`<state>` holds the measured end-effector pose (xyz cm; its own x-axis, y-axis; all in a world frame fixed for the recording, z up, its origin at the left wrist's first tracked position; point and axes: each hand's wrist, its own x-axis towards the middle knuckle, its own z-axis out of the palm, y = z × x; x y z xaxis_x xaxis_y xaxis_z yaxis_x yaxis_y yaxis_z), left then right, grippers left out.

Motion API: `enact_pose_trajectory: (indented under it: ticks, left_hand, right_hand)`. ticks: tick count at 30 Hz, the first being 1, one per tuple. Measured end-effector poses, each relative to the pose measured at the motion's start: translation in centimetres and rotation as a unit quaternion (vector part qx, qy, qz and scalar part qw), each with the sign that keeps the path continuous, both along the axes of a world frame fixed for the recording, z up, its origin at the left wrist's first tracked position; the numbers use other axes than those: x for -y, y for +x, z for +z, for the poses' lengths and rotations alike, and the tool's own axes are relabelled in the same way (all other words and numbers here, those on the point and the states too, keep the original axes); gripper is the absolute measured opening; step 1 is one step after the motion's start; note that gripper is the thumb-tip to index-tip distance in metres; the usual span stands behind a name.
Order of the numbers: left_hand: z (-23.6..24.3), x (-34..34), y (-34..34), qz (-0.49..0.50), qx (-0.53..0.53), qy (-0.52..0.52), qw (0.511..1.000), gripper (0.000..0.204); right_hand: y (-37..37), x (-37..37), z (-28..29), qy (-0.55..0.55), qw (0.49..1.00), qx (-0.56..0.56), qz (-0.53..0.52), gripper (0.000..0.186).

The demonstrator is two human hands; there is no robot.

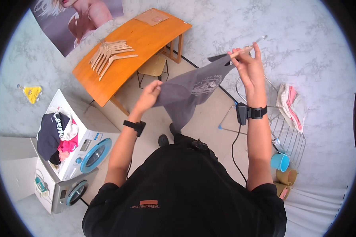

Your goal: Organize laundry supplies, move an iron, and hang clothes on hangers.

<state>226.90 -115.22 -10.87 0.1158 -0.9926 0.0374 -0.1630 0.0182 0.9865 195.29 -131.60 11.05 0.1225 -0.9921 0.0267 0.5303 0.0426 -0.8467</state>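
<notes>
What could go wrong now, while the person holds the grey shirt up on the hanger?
The grey shirt hangs unevenly: the left hand pinches one edge, so it might slip off the wooden hanger held by the right hand. The black cable trailing from the right wrist could perhaps snag on the drying rack.

Single head-worn fisheye view, facing steeply down over the wearer's torso, close to both raised forearms; floor beyond.
</notes>
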Motion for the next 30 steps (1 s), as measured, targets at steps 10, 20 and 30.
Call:
enact_pose_trajectory:
  ticks: [10,20,30]
  left_hand:
    - [9.6,-2.2,-5.0,0.073,0.256,-0.175,0.948,0.088]
    - [4.4,-3.4,-6.2,-0.033,0.33,-0.047,0.942,0.044]
    - [-3.5,-6.0,-8.2,-0.307,0.14,0.119,0.934,0.038]
  right_hand:
    - [2.8,-2.8,-2.6,-0.034,0.998,-0.037,-0.032,0.077]
    - [-0.3,-4.5,-8.9,-0.015,0.992,-0.074,-0.104,0.07]
    - [-10.5,-5.8,-22.3,0.149,0.963,-0.171,-0.142,0.063]
